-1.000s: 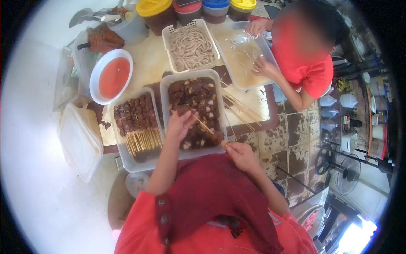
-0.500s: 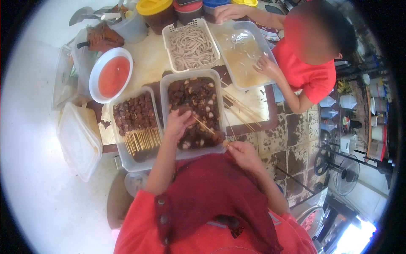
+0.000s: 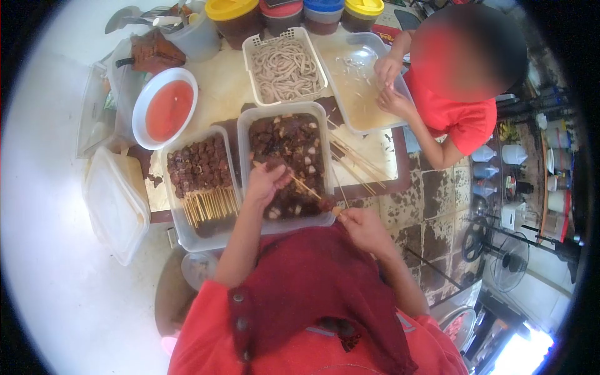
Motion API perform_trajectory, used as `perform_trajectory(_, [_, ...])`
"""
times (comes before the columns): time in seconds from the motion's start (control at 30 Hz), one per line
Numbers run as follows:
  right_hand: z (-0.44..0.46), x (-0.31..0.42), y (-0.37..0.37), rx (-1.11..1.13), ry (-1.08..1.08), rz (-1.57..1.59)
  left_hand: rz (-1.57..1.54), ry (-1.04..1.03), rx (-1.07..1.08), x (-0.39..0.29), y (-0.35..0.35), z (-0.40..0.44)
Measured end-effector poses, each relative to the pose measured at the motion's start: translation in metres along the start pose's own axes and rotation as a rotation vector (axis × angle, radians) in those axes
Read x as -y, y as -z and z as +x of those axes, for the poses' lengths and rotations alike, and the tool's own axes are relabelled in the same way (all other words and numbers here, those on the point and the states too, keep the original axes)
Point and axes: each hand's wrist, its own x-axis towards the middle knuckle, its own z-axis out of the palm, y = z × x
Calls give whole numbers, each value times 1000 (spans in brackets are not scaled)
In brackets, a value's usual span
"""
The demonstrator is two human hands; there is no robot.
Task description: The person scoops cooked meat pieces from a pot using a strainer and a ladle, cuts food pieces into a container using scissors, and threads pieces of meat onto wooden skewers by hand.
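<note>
My left hand (image 3: 267, 183) is closed around one end of a bamboo skewer (image 3: 305, 185), with dark meat showing at its fingers. Toward the skewer's other end sits a dark piece of meat (image 3: 326, 203). There my right hand (image 3: 362, 226) pinches with thumb and forefinger, its fingertips partly hiding what they grip. Both hands are over the front of a clear plastic tub (image 3: 242, 134) of dark marinated meat chunks (image 3: 284, 137) with pale bits. To the left, another tub (image 3: 234, 150) holds rows of finished meat skewers (image 3: 199, 164), bare stick ends toward me.
Loose bamboo sticks (image 3: 359, 162) lie right of the meat tub. Behind are a white basket (image 3: 255, 87) of pale strips, a bowl (image 3: 140, 115) of red liquid, and lidded containers (image 3: 325, 19). Across the table, a person in red (image 3: 459, 119) works over a tub of cloudy liquid (image 3: 350, 94).
The skewer and my two hands have shifted only slightly. The other person's far hand has come from near the lidded containers to join their other hand over the cloudy liquid.
</note>
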Motion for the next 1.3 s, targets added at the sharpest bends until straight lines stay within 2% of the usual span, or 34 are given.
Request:
perform_trajectory(0.3, [0,-1,2,32,22,80,33,137,86,-12,3,-7])
perform_trajectory(0.43, [0,4,-7,-53,77,64,-13,180,97,-11,9,-2])
perform_trajectory(0.5, [0,6,-17,-111,99,128,-128,151,90,-8,9,-1])
perform_trajectory(0.6, [2,10,-20,-47,-30,97,-266,101,106,-6,5,-3])
perform_trajectory(0.63, [3,7,-22,-47,-9,87,-306,84,116,-6,2,-5])
perform_trajectory(0.73, [3,1,-21,-40,29,61,-215,70,92,-6,-1,-6])
perform_trajectory(0.93, [1,4,-19,-21,27,114,-54,181,74,-15,4,-7])
perform_trajectory(1.03, [0,11,-20,-24,28,145,-76,221,108,-13,9,-5])
perform_trajectory(1.2, [1,13,-25,-99,99,160,-79,161,90,-10,-4,-8])
perform_trajectory(1.3, [-1,18,-22,-65,43,84,-121,159,102,-10,-10,-13])
